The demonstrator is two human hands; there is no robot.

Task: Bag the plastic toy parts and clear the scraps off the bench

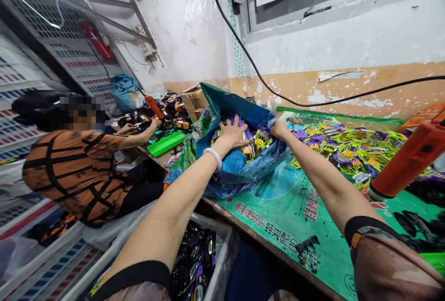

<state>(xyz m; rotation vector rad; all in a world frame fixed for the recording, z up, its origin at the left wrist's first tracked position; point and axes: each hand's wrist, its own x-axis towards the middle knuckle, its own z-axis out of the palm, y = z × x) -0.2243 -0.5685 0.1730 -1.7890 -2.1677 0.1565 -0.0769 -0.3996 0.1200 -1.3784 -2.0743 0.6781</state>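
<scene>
Left hand [233, 133] splayed over purple-yellow plastic parts [262, 140]; right hand [279, 129] seemingly pinching crumpled blue plastic sack [239, 184]; slipped grip could spill parts.

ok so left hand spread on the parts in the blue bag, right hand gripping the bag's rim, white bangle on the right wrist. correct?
Not the bangle: the head view shows the white bangle on the left wrist. The rest stands: left hand spread on the parts in the blue bag, right hand gripping its rim.
</scene>
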